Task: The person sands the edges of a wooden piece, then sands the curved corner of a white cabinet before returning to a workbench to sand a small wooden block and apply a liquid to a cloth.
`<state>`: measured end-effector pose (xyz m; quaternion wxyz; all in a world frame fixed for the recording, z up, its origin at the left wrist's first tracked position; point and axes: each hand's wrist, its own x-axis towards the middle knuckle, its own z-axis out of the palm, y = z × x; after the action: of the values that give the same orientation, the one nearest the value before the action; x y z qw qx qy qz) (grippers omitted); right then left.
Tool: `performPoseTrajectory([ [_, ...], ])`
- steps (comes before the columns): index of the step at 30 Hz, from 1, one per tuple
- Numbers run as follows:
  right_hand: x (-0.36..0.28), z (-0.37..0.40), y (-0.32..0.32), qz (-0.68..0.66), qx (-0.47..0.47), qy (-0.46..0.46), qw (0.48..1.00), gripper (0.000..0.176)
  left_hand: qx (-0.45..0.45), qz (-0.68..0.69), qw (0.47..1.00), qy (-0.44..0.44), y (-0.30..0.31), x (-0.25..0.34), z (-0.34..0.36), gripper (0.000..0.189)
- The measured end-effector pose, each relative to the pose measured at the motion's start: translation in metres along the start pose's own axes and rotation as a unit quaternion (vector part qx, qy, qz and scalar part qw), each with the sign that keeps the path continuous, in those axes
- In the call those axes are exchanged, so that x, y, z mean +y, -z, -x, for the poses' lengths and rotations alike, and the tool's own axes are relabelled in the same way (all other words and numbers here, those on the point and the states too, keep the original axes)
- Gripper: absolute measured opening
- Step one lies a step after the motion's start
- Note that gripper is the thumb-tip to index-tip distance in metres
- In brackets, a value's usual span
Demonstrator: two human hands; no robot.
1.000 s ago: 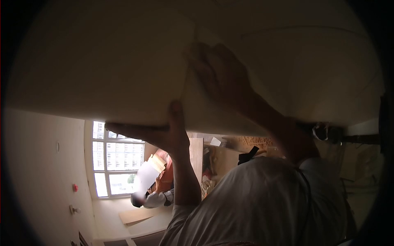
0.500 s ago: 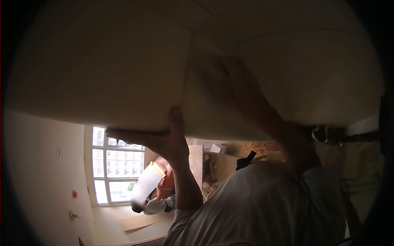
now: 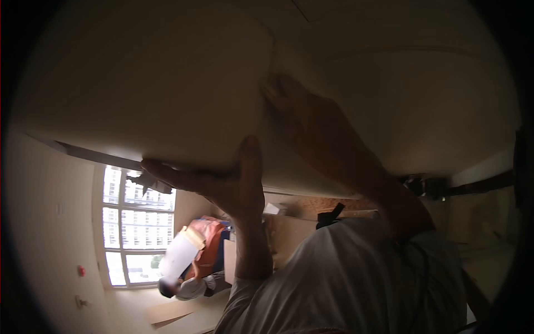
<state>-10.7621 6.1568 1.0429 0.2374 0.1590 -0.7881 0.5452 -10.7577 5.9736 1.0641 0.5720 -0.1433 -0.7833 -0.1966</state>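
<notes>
A large pale board point(image 3: 139, 94) fills the upper view, with a seam or corner line running down its middle. My left hand point(image 3: 236, 186) lies against its lower edge, fingers stretched out to the left and thumb raised on the face. Against the surface beside the seam, my right hand point(image 3: 311, 117) presses with bent, closed fingers. Shadow hides its fingertips, so whatever it may hold cannot be made out. Just below the left fingers, a dark, jagged object point(image 3: 149, 183) shows against the window.
Beyond my left arm, a person point(image 3: 192, 286) handles a pale sheet point(image 3: 181, 253) near a bright barred window point(image 3: 139, 228). A flat board point(image 3: 167, 312) lies by that person. Dark fittings point(image 3: 425, 186) sit near my right forearm. A black strap-like object point(image 3: 331, 216) shows above my shirt.
My right hand was blurred by motion and is now sharper, slightly farther left. My left hand stays at the board's edge. The whole view has shifted, with the window farther left.
</notes>
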Motion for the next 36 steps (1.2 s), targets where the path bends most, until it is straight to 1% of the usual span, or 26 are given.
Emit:
performPoseTrajectory([
  [1,-0.002,0.003,-0.001,0.013,-0.007,0.000,1.000,0.041,0.010,0.026,0.999,0.043,0.001,0.000,0.003,0.139],
  [2,-0.005,0.008,0.000,0.013,0.001,0.009,1.000,0.041,0.016,0.033,0.998,0.053,0.005,0.003,0.004,0.139],
  [4,-0.012,0.012,0.001,0.022,0.008,0.021,1.000,0.040,-0.039,-0.001,0.996,0.082,0.009,0.005,0.002,0.136],
  [5,-0.016,0.014,0.001,0.037,-0.003,-0.003,0.999,0.040,-0.037,0.004,0.995,0.089,0.005,0.004,0.004,0.136],
  [7,-0.024,0.019,0.002,0.052,-0.012,-0.040,0.998,0.039,-0.017,0.022,0.999,0.033,0.002,0.001,0.007,0.130],
  [8,-0.027,0.017,0.008,0.033,-0.029,-0.060,0.997,0.039,-0.016,0.032,0.999,0.035,-0.002,-0.001,0.005,0.130],
  [9,-0.028,0.017,0.011,0.013,-0.050,-0.082,0.995,0.040,-0.009,0.004,1.000,-0.020,-0.003,-0.004,0.005,0.128],
  [10,-0.025,0.017,0.010,0.018,-0.053,-0.088,0.995,0.040,-0.006,-0.029,0.997,-0.075,0.000,-0.005,0.007,0.127],
  [11,-0.021,0.013,0.008,0.015,-0.033,-0.066,0.997,0.040,-0.010,-0.025,0.997,-0.074,0.004,-0.003,0.008,0.127],
  [13,-0.013,0.002,0.014,0.028,-0.007,-0.027,0.999,0.041,-0.021,-0.042,0.999,-0.021,0.003,0.006,0.006,0.129],
  [15,-0.007,0.003,0.016,0.070,-0.030,0.037,0.996,0.042,-0.026,-0.030,0.999,-0.011,0.004,0.008,0.006,0.132],
  [16,-0.010,0.004,0.019,0.077,-0.026,0.040,0.996,0.042,-0.021,-0.013,1.000,-0.007,-0.001,0.007,0.002,0.135],
  [18,-0.016,0.012,0.022,0.087,-0.017,-0.024,0.996,0.042,-0.002,0.038,0.999,-0.017,-0.002,-0.005,0.004,0.138],
  [19,-0.015,0.013,0.024,0.090,-0.021,-0.026,0.995,0.042,0.011,0.077,0.997,-0.027,0.001,-0.008,0.007,0.141],
  [20,-0.015,0.013,0.028,0.118,-0.034,-0.012,0.992,0.042,0.010,0.079,0.997,-0.025,0.003,-0.006,0.009,0.141],
  [22,-0.013,0.009,0.033,0.150,-0.048,0.005,0.988,0.043,-0.041,0.139,0.982,0.124,0.004,0.006,0.005,0.145],
  [23,-0.012,0.009,0.032,0.149,-0.043,0.011,0.988,0.044,-0.043,0.138,0.981,0.127,0.002,0.010,0.005,0.145],
  [25,-0.010,0.009,0.030,0.148,-0.043,0.016,0.988,0.045,-0.013,0.215,0.967,0.137,-0.002,0.014,0.003,0.144],
  [26,-0.013,0.008,0.030,0.183,-0.045,0.022,0.982,0.046,-0.013,0.215,0.967,0.139,-0.002,0.010,0.001,0.144],
  [28,-0.014,0.007,0.032,0.220,-0.053,0.028,0.974,0.048,-0.022,0.199,0.977,0.071,-0.001,0.004,0.003,0.143],
  [29,-0.015,0.003,0.035,0.251,-0.056,0.028,0.966,0.048,-0.019,0.200,0.977,0.073,0.001,0.007,0.004,0.143],
  [31,-0.026,-0.003,0.038,0.281,-0.052,0.029,0.958,0.049,-0.037,0.218,0.966,0.132,0.009,0.013,0.000,0.145],
  [33,-0.037,-0.013,0.044,0.293,-0.129,-0.065,0.945,0.049,-0.039,0.229,0.963,0.136,0.009,0.012,-0.001,0.145],
  [34,-0.038,-0.007,0.043,0.294,-0.128,-0.068,0.945,0.049,-0.053,0.237,0.960,0.138,0.010,0.011,0.000,0.146],
  [35,-0.039,-0.001,0.044,0.302,-0.129,-0.046,0.944,0.049,-0.049,0.241,0.959,0.139,0.008,0.011,-0.002,0.146],
  [36,-0.039,0.002,0.045,0.307,-0.134,-0.027,0.942,0.049,-0.052,0.205,0.970,0.122,0.009,0.011,-0.002,0.147],
])
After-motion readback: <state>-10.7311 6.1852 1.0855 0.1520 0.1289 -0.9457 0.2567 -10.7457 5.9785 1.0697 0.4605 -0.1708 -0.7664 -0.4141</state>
